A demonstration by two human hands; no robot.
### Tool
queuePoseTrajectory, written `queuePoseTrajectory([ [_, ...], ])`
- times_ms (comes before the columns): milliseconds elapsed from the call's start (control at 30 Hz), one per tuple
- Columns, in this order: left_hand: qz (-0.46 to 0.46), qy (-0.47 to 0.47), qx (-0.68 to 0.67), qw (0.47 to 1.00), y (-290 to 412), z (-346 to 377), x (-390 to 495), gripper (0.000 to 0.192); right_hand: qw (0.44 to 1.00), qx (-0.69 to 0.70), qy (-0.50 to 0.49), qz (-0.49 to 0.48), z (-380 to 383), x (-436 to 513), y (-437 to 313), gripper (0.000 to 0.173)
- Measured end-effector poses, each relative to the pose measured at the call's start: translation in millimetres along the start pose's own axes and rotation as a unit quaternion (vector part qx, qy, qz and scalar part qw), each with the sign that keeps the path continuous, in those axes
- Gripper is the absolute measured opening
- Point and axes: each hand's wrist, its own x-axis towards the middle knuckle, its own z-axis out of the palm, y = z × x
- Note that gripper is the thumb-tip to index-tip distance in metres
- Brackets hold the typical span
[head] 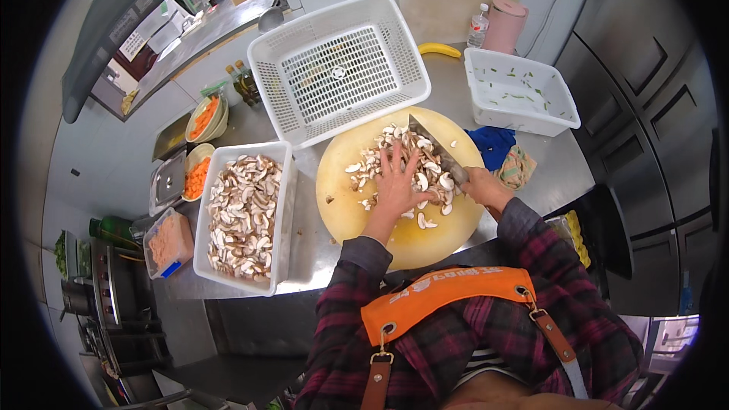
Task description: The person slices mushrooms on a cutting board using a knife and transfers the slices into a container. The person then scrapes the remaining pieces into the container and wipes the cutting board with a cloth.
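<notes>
On a round yellowish chopping board lies a heap of sliced mushrooms. My left hand rests on the heap with its fingers spread. My right hand grips the handle of a kitchen cleaver, whose blade stands along the right side of the heap, partly hidden by slices. Left of the board, a white plastic tub is filled with more sliced mushrooms. A large white perforated plastic basket is behind the board, its near rim close to the board's edge.
A white tub with green bits stands back right, near a blue cloth and a patterned cloth. A banana, a bottle and a pink kettle stand behind. Left are bowls of orange pieces and a pink-filled container.
</notes>
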Motion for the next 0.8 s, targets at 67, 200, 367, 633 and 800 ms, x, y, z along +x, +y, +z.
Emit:
queuePoseTrajectory([
  [67,-0.004,-0.015,0.002,1.000,5.2,-2.3,9.8,0.110,1.000,-0.002,-0.021,-0.006,-3.1,2.1,-1.0,0.037],
  [200,0.026,0.004,-0.039,0.999,6.0,-0.2,21.8,0.103,0.994,0.080,-0.062,0.034,-9.9,4.5,-1.7,0.043],
  [367,0.059,0.090,-0.096,0.990,2.6,18.5,24.3,0.089,0.986,0.151,-0.067,0.020,-12.3,-2.3,-3.5,0.045],
  [633,0.088,0.120,-0.095,0.984,7.2,23.1,26.1,0.079,0.963,0.255,-0.071,0.041,-9.5,-16.4,-12.5,0.051],
  [800,0.119,0.127,-0.100,0.980,16.0,15.4,30.5,0.075,0.953,0.294,-0.059,0.049,-14.8,-29.6,-17.6,0.043],
])
